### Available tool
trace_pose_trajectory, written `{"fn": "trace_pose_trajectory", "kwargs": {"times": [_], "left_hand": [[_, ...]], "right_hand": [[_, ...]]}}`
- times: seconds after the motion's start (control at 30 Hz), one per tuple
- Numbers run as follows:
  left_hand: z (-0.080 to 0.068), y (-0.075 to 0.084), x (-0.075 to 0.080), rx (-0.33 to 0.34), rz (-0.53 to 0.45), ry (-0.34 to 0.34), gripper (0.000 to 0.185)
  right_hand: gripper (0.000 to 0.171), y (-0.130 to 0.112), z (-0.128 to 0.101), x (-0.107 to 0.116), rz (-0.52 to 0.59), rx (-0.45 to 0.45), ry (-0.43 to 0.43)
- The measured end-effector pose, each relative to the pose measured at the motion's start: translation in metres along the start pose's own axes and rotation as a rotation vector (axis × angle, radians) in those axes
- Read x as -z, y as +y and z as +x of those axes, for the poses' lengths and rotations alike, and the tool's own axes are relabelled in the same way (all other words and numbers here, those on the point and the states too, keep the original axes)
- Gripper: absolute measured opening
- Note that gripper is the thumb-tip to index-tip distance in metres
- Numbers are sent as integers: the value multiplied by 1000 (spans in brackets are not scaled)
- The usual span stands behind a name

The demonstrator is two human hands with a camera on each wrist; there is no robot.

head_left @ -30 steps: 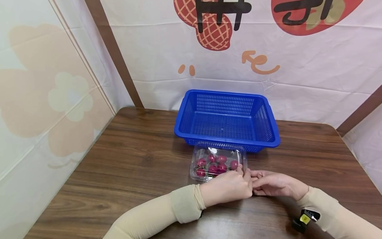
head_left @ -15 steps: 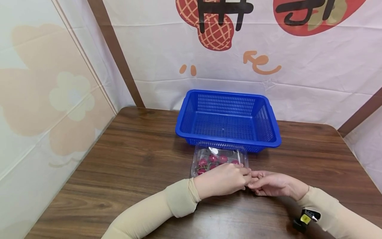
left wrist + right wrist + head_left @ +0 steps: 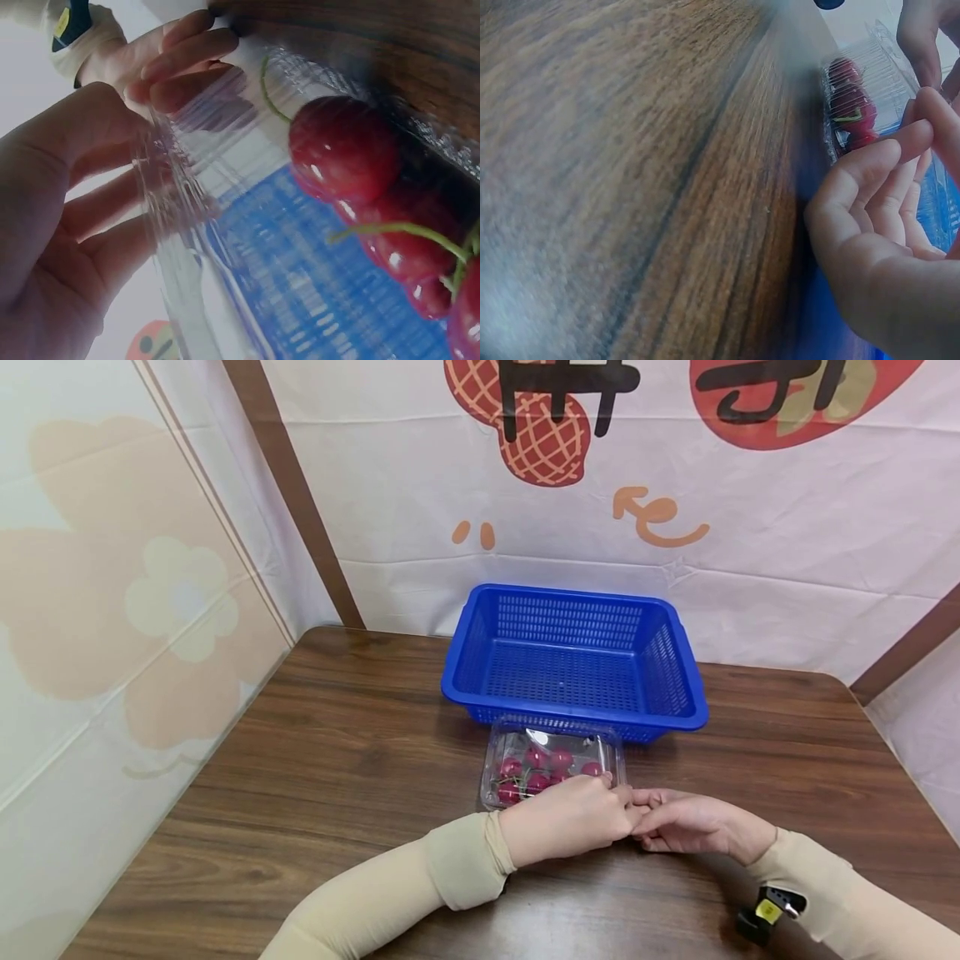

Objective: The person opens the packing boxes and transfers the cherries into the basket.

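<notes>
We see the clear cherry box (image 3: 551, 764) on the worktop (image 3: 337, 760), just before the blue basket (image 3: 573, 660) | left hand (image 3: 570, 818) grip pinches its near corner | right hand (image 3: 693, 822) grip pinches it too

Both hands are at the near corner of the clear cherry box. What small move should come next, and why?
Probably lift the lid edge up with the left hand while the right hand steadies the rim. The clear box looks closed over the cherries, both hands meet at its near right corner, and the left fingers already curl on the plastic edge.
</notes>
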State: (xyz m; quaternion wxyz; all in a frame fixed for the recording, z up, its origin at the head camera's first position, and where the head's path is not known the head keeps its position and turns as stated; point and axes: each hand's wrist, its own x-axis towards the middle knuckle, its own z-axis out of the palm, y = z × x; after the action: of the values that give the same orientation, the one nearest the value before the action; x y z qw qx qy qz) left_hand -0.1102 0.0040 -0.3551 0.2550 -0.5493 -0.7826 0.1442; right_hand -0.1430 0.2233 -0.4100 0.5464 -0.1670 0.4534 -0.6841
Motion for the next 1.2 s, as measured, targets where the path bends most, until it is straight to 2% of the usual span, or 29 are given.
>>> {"fn": "trace_pose_trajectory", "kwargs": {"times": [0.17,0.5,0.87,1.07,1.2], "left_hand": [[1,5,1,6,52,19,47],[1,6,-2,14,40,59,43],[-5,5,1,69,-31,81,34],[-13,-2,6,93,-110,23,26],[-18,-8,5,94,-149,27,21]], "right_hand": [[30,-1,0,1,-21,-22,9],[25,-3,-1,3,-55,-65,48],[28,-1,-3,4,-22,-29,20],[26,-2,-2,-1,-40,-61,78],[24,-3,-2,-4,-22,-66,109]]}}
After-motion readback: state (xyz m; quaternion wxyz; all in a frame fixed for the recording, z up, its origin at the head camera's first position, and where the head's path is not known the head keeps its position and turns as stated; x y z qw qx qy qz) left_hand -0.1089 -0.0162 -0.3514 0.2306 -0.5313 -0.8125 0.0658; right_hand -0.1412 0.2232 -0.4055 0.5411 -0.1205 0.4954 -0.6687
